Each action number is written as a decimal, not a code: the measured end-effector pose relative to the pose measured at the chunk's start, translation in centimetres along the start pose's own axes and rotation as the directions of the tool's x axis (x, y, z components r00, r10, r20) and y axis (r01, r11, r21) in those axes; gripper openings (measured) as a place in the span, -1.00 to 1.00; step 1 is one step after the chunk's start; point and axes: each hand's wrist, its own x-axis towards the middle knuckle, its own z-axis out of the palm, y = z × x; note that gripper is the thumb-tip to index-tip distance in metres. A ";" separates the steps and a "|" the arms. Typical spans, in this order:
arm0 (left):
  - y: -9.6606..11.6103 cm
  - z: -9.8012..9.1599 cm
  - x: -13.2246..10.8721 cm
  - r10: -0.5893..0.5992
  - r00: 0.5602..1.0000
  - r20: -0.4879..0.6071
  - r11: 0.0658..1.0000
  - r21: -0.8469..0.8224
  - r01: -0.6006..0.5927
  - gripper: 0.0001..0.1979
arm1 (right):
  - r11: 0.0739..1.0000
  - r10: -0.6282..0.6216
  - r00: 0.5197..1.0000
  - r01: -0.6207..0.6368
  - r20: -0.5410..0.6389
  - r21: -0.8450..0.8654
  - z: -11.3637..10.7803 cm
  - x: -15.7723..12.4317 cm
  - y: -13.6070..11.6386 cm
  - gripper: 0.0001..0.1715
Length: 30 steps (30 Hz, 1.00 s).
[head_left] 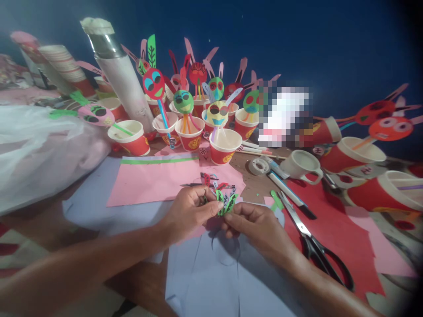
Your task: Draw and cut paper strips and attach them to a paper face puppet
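My left hand (190,209) and my right hand (256,224) meet above a blue-grey paper sheet (211,268) with pencil lines on it. Between their fingertips they pinch small green paper cutouts (231,203) with black leaf-like markings, the left thumb on one side and the right thumb on the lower edge. Just behind the fingers lie small red paper pieces (207,178) with dark markings, beside a dark pencil (190,185). A pink paper sheet (155,182) with a green strip along its top lies to the left. Scissors (306,235) rest right of my right hand.
Paper cups (225,147) with paper-faced stick figures stand across the back. A steel flask (124,83) leans behind them. A white plastic bag (49,154) is at left. At right are a tape roll (259,166), a white mug (301,165) and red paper (333,220).
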 end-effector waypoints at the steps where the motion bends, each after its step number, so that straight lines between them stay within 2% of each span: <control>1: 0.0 0.0 0.0 0.004 1.000 -0.001 1.000 0.007 -0.004 -0.81 | 1.000 -0.002 1.000 0.002 0.005 -0.009 0.0 0.0 0.1 -0.71; 22: -0.6 0.1 0.1 -0.006 1.000 0.030 1.000 0.002 0.006 -0.80 | 0.991 -0.045 0.999 0.042 -0.023 -0.124 0.2 0.0 0.1 -0.73; 27: -0.9 0.1 0.2 -0.014 0.997 0.073 0.999 -0.041 0.017 -0.78 | 0.982 -0.060 0.997 0.049 -0.055 -0.183 0.3 -0.2 -0.1 -0.72; 30: -0.9 0.0 0.2 -0.059 0.991 0.122 0.992 -0.105 0.072 -0.69 | 0.979 -0.077 0.996 0.066 -0.052 -0.193 0.3 -0.2 0.0 -0.72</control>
